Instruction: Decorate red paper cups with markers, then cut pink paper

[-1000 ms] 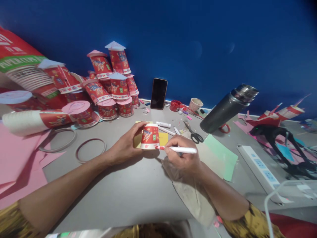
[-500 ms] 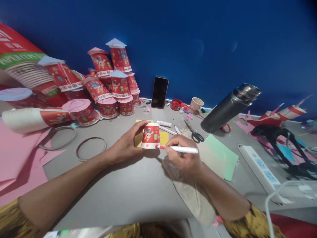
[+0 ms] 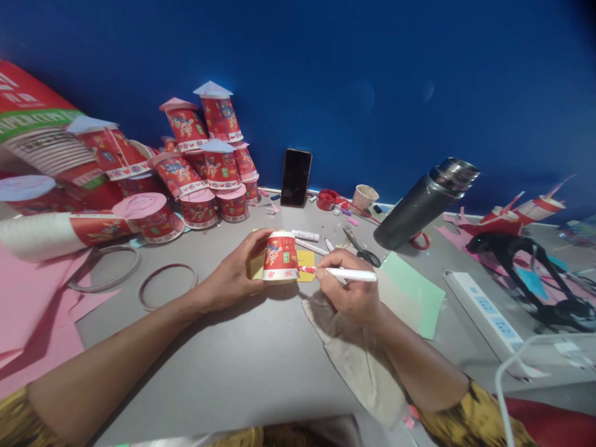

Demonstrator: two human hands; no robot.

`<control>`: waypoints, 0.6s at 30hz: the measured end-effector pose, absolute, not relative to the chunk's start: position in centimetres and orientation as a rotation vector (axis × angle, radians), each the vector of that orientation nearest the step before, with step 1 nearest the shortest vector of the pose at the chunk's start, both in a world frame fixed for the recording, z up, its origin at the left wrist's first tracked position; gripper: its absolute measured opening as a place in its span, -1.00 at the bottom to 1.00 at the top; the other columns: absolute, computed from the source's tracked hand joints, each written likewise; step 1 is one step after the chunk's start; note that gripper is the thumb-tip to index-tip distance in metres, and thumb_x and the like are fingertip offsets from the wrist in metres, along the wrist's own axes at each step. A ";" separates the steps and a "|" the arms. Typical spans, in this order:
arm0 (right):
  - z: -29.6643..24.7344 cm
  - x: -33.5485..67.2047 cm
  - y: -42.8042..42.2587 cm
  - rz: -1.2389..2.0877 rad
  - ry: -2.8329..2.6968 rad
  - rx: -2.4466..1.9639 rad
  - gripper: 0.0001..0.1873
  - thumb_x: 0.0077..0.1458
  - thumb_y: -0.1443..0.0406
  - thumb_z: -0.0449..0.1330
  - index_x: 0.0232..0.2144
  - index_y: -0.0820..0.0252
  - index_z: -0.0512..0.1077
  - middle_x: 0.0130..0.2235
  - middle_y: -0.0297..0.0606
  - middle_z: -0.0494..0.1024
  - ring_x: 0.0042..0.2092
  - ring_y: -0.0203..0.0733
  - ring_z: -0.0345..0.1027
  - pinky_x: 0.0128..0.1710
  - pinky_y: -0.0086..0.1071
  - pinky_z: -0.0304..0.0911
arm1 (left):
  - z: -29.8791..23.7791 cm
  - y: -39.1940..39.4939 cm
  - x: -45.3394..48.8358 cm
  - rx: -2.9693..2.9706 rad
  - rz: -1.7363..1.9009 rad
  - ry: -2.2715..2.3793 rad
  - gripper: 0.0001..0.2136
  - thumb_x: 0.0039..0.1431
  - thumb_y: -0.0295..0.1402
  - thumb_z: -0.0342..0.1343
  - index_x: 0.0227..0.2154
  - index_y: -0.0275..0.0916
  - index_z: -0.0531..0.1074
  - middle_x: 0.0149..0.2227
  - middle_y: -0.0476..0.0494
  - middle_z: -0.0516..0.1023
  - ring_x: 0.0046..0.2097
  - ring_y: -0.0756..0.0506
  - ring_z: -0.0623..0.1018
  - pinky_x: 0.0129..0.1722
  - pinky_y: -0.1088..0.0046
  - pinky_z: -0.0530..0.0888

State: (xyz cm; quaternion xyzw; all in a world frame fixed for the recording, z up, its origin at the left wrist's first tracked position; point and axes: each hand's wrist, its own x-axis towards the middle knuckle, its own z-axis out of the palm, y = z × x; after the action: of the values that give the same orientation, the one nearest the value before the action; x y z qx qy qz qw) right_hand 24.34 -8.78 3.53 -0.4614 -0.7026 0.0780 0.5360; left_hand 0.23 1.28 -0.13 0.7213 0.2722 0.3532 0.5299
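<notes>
Many paper cups [image 3: 205,161] were piled at the far left of the grey surface [image 3: 233,372]. Most sat upside down with paper tops on, so I could not see inside them. Near the middle, the left hand [image 3: 230,279] was wrapped round one red cup [image 3: 280,256] and held it upside down on a yellow paper [image 3: 306,257]. Just to the right, the right hand [image 3: 349,297] pinched a white pen [image 3: 349,274], with its red tip right at the cup's bottom rim. I thought the cup needed pressing flat and the tip hugging the rim, or the line would wobble. Farther back stood a small open cup [image 3: 364,195], but I could not tell what was in it. At the right, a dark flask [image 3: 421,205] had its lid on.
</notes>
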 end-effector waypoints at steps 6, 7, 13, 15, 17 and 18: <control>3.8 24.4 -8.6 0.161 -1.738 -1.016 -0.92 0.24 0.33 0.25 -0.34 0.08 0.49 -0.42 -0.33 0.63 -0.43 -0.20 0.47 -0.38 -0.32 0.37 | -0.2 1.4 0.1 1.660 0.834 0.665 -0.16 0.06 -0.29 0.53 0.38 -0.10 0.27 0.45 -0.42 0.38 0.47 -0.48 0.43 0.47 -0.23 0.39; 3.8 24.4 -8.6 0.157 -1.752 -0.992 -0.91 0.24 0.34 0.24 -0.34 0.08 0.49 -0.42 -0.33 0.63 -0.42 -0.20 0.48 -0.37 -0.32 0.38 | -0.2 1.4 0.1 1.666 0.828 0.661 -0.16 0.07 -0.29 0.54 0.38 -0.09 0.28 0.46 -0.42 0.37 0.48 -0.48 0.42 0.48 -0.23 0.38; 3.9 24.4 -8.6 0.195 -1.789 -0.962 -0.91 0.21 0.37 0.24 -0.33 0.08 0.51 -0.40 -0.31 0.64 -0.39 -0.18 0.50 -0.32 -0.29 0.42 | -0.6 1.4 0.1 1.655 0.823 0.611 -0.16 0.09 -0.24 0.55 0.40 -0.05 0.29 0.44 -0.40 0.41 0.46 -0.48 0.45 0.45 -0.18 0.43; 3.9 24.4 -8.6 0.202 -1.800 -0.955 -0.91 0.22 0.36 0.24 -0.33 0.08 0.51 -0.39 -0.31 0.64 -0.39 -0.18 0.49 -0.32 -0.29 0.42 | -0.6 1.4 0.1 1.655 0.825 0.616 -0.15 0.09 -0.23 0.55 0.40 -0.06 0.29 0.44 -0.40 0.42 0.46 -0.48 0.46 0.45 -0.18 0.44; 3.9 24.4 -8.6 0.194 -1.812 -0.949 -0.92 0.22 0.36 0.24 -0.33 0.08 0.51 -0.39 -0.31 0.64 -0.39 -0.18 0.49 -0.33 -0.30 0.41 | -0.5 1.4 0.2 1.669 0.823 0.623 -0.16 0.09 -0.24 0.54 0.39 -0.07 0.29 0.45 -0.40 0.41 0.46 -0.47 0.45 0.45 -0.17 0.43; 3.8 24.4 -8.5 0.187 -1.817 -0.948 -0.91 0.21 0.36 0.24 -0.34 0.07 0.50 -0.40 -0.31 0.63 -0.40 -0.18 0.49 -0.33 -0.30 0.40 | -0.5 1.4 0.2 1.680 0.822 0.621 -0.17 0.09 -0.24 0.54 0.39 -0.07 0.29 0.45 -0.40 0.40 0.47 -0.47 0.44 0.46 -0.17 0.42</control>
State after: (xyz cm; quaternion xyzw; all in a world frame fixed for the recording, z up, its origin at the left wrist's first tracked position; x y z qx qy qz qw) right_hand 24.43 -8.54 3.84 -0.3948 -0.7564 0.0779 0.5156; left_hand 0.18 1.43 -0.45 0.7105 0.2628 0.3478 0.5524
